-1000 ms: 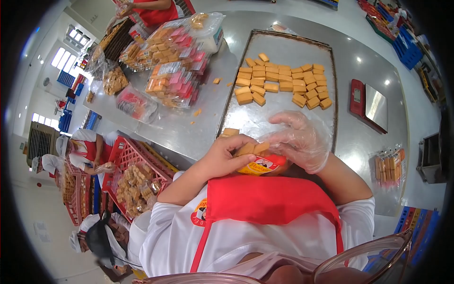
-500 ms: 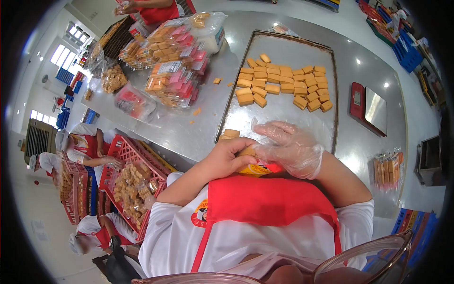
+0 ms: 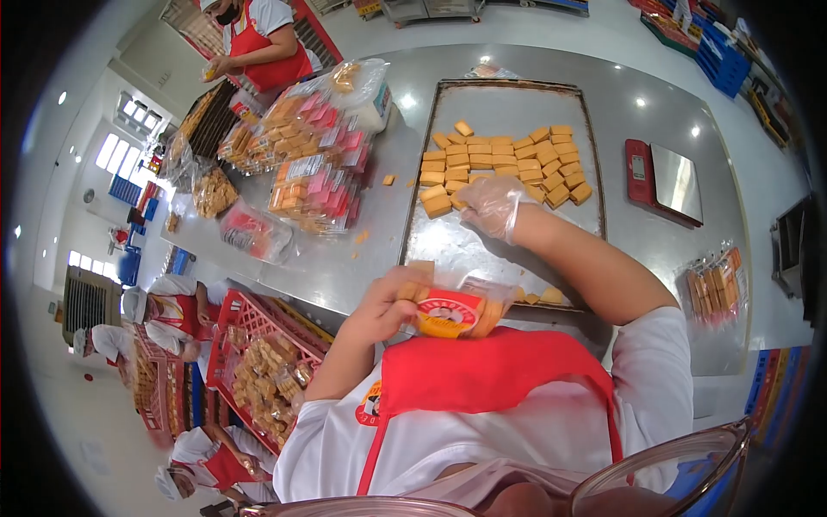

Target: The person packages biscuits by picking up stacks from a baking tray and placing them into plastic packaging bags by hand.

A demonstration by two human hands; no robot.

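Note:
My left hand [image 3: 389, 303], bare, grips a clear plastic pack [image 3: 457, 312] with a red and yellow label, close to my apron. Biscuits show through its film. My right hand [image 3: 495, 205], in a clear plastic glove, reaches over the metal tray [image 3: 482, 250]. Its fingers curl down onto the near edge of a group of golden rectangular biscuits [image 3: 491, 155]; the hand partly hides those beneath it. A few more biscuits [image 3: 544, 295] lie at the tray's near end, partly behind the pack.
A red scale [image 3: 639, 177] stands right of the tray, with a filled pack [image 3: 717, 289] nearer me. Filled packs [image 3: 314, 185] are piled at the left. Co-workers [image 3: 267, 43] stand at the far left and beside a red crate [image 3: 226, 332] of packed biscuits.
My right hand has left the pack and moved forward onto the tray's biscuits. My left hand keeps the pack, whose label now faces up. The view has shifted slightly.

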